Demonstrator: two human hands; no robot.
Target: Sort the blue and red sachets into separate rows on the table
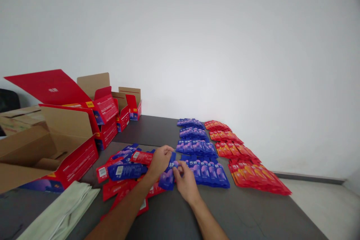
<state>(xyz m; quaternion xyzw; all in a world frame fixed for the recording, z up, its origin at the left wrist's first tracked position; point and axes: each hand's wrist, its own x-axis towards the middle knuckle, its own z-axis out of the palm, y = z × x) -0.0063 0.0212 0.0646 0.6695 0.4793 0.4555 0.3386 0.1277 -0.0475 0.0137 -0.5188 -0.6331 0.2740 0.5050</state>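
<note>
Both hands, left hand [159,160] and right hand [184,180], pinch one blue sachet [168,178] between closed fingers; loose red sachets [123,189] lie left, blue rows [206,171] just right, open box [42,150] far left.

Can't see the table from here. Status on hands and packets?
Left hand and right hand together grip one blue packet. Neat blue rows and red rows beyond. Loose pile left; nothing blocking.

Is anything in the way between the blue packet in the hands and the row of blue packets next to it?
Nothing visible. Both hands hold the blue packet right beside the nearest blue row.
</note>
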